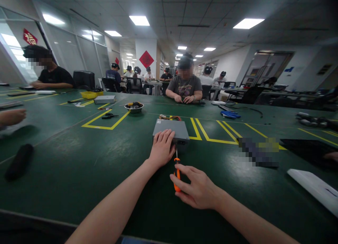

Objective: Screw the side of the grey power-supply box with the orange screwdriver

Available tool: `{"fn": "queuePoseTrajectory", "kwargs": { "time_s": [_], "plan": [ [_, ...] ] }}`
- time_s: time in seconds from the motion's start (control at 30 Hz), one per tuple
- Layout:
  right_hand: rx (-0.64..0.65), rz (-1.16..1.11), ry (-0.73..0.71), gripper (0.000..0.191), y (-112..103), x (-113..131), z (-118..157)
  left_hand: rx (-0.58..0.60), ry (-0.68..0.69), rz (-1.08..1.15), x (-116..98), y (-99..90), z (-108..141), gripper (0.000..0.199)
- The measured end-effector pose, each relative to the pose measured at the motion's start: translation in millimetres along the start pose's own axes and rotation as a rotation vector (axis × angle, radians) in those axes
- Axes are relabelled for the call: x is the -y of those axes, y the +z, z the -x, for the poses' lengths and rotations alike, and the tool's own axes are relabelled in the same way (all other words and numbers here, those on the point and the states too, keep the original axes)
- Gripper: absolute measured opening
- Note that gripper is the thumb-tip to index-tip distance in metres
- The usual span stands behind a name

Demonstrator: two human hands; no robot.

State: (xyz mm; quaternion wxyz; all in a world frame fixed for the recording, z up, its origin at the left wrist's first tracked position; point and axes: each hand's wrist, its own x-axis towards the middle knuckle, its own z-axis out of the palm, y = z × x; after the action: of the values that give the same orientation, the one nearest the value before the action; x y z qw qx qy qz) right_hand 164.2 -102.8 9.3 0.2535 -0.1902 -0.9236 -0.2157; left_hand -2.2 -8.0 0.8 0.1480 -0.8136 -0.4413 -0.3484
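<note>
A grey metal computer power supply (174, 128) lies on the green table in front of me, its bundled wires (170, 117) at the far side. My left hand (161, 147) grips its near left corner, fingers laid over the top and the thumb side against the near face. Held in my right hand (196, 186) is an orange-and-black screwdriver (176, 173), fingers and thumb around the handle. Its shaft points away from me at the near face of the power supply. Whether the tip sits in a screw is too small to tell.
A metal bowl (133, 108) with tools, black pliers (109, 116), another grey box (105, 99) and a yellow tray (92, 94) are to the left. Blue gloves (230, 114) and a white device (314, 187) lie right. A co-worker (185, 85) sits opposite; another person's hand (12, 117) reaches in left.
</note>
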Motion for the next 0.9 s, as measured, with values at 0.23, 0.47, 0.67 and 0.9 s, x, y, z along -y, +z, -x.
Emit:
{"fn": "queuePoseTrajectory", "kwargs": {
  "time_s": [0.23,0.47,0.67,0.9],
  "plan": [
    [-0.154,-0.118,0.119,0.031,-3.1,-4.4,2.9,-0.027,0.041,0.022,1.9,-4.4,1.0,0.040],
    [-0.085,-0.073,0.077,0.024,-9.4,-5.4,1.4,-0.140,-0.024,0.016,8.2,-6.1,1.8,0.016],
    [-0.176,-0.086,0.084,0.023,-6.7,-7.1,3.6,-0.113,0.067,0.057,10.9,-1.6,-0.9,0.020],
    [-0.154,-0.186,0.169,0.030,-7.9,-8.3,6.5,-0.060,0.019,0.006,14.1,2.8,-0.2,0.024]
  ]
}}
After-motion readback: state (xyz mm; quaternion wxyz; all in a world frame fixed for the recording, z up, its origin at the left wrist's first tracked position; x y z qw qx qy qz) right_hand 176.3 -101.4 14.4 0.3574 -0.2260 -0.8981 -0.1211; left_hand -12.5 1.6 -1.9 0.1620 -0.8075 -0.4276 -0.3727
